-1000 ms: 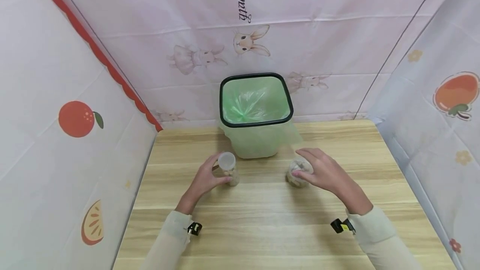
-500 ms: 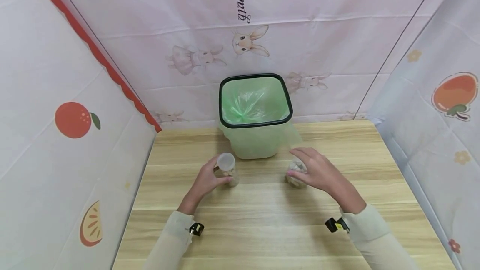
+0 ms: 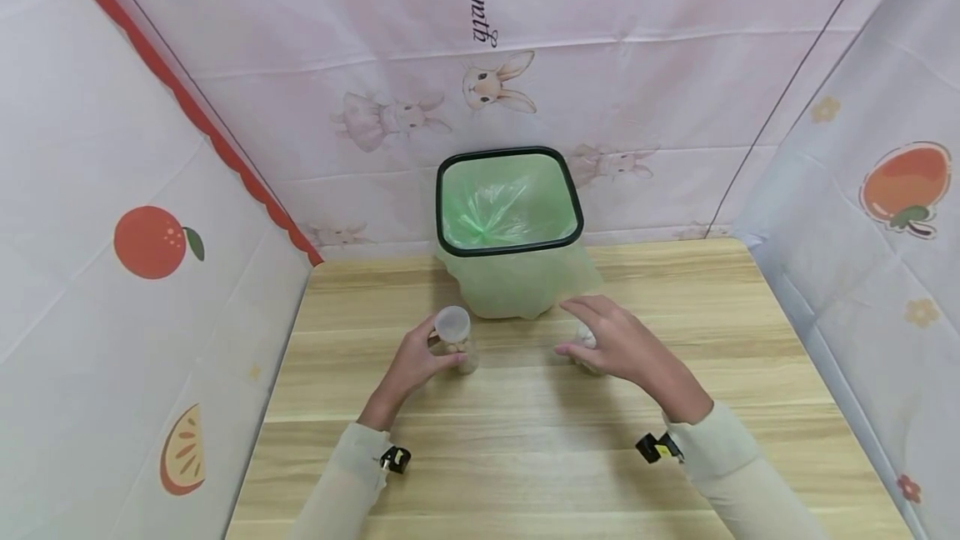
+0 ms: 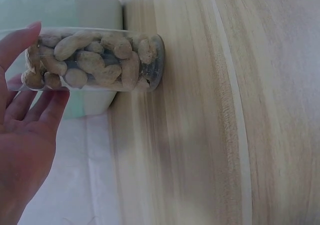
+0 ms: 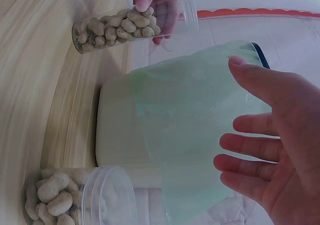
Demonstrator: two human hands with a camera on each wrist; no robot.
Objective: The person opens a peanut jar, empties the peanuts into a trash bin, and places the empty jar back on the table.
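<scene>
My left hand (image 3: 411, 362) grips a tall clear jar (image 4: 100, 65) of unshelled peanuts, thumb on one side and fingers on the other. The jar stands upright on the table, and its pale round lid (image 3: 453, 323) shows from above. My right hand (image 3: 628, 347), fingers spread and relaxed, holds nothing. Just below it in the head view sits a shorter, wider clear jar (image 5: 57, 200), also with peanuts, largely covered by the hand. In the right wrist view, the open palm is apart from this jar.
A bin with a black rim (image 3: 510, 251) and a green bag (image 3: 517, 290) folded over its side stands at the back of the wooden table (image 3: 495, 440), between and behind the jars. Printed cloth walls (image 3: 247, 123) enclose the table's back and sides.
My right hand has moved left over the short jar, hiding more of it. My left hand and the tall jar have stayed in place.
</scene>
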